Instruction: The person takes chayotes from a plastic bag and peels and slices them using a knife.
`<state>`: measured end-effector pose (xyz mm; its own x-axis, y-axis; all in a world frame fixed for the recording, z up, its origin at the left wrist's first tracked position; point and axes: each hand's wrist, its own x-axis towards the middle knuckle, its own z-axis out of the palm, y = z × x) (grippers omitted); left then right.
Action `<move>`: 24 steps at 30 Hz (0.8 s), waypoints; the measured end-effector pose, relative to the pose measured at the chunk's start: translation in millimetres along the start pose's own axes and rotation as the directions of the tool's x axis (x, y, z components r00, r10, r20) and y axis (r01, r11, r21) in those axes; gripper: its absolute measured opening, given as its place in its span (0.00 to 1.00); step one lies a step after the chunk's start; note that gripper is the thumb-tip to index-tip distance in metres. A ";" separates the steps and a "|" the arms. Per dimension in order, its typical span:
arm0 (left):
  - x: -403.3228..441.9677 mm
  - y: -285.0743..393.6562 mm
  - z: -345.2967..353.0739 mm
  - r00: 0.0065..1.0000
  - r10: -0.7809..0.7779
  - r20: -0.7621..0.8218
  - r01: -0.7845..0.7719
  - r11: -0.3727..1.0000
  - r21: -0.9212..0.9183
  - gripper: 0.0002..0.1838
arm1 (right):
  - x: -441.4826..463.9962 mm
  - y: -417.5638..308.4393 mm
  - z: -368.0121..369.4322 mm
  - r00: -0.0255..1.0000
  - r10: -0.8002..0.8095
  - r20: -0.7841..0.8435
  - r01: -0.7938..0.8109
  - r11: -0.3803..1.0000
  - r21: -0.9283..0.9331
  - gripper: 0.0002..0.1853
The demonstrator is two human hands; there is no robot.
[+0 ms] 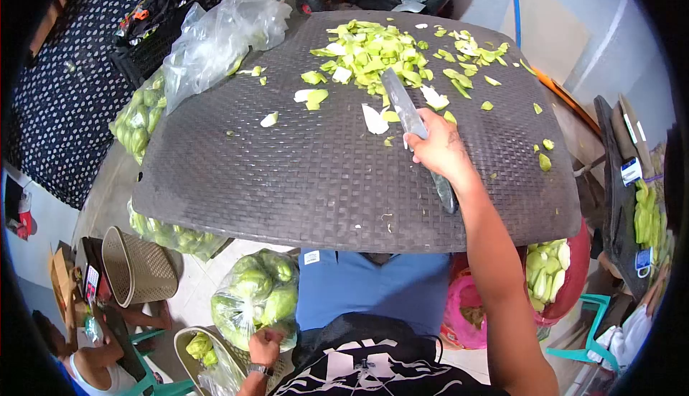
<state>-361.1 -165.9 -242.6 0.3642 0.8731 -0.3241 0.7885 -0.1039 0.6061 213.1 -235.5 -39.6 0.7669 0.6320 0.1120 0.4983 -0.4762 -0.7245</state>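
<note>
My right hand (436,145) is closed around a knife (404,105) over the dark woven table (287,159). The blade points up and left, its tip at a pile of green and white vegetable pieces (377,55). Another dark-handled tool (444,193) lies on the table just below my right hand. Down at the lower left, my left hand (265,346) is closed on the gathered plastic of a clear bag of green vegetables (255,292), beside my leg.
An empty-looking clear bag (222,37) lies on the table's left corner. Baskets (136,267) and a person (93,360) are at the lower left. A pink bucket (465,310) and a red tub of cut vegetables (547,270) stand below the table's right side.
</note>
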 end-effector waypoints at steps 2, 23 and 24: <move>-8.6 7.9 -0.1 0.999 -0.010 0.040 0.009 0.999 0.034 0.10 | -1.4 -3.3 -0.4 0.999 -0.050 -0.015 0.047 0.984 -0.169 0.22; 11.3 16.3 -46.7 0.862 0.030 0.505 0.100 0.969 -0.227 0.13 | -244.8 -49.4 279.8 0.119 -0.768 0.630 0.603 0.560 0.569 0.20; 12.4 7.3 -48.0 0.866 0.012 0.499 0.142 0.952 -0.270 0.13 | -245.0 -46.1 290.9 0.065 -0.749 0.659 0.580 0.566 0.586 0.21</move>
<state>-374.5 -133.0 -207.3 0.5723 0.5173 -0.6363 0.6693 0.1538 0.7269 -115.4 -190.5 -231.5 -0.5900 0.8009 0.1020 0.4896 0.4554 -0.7436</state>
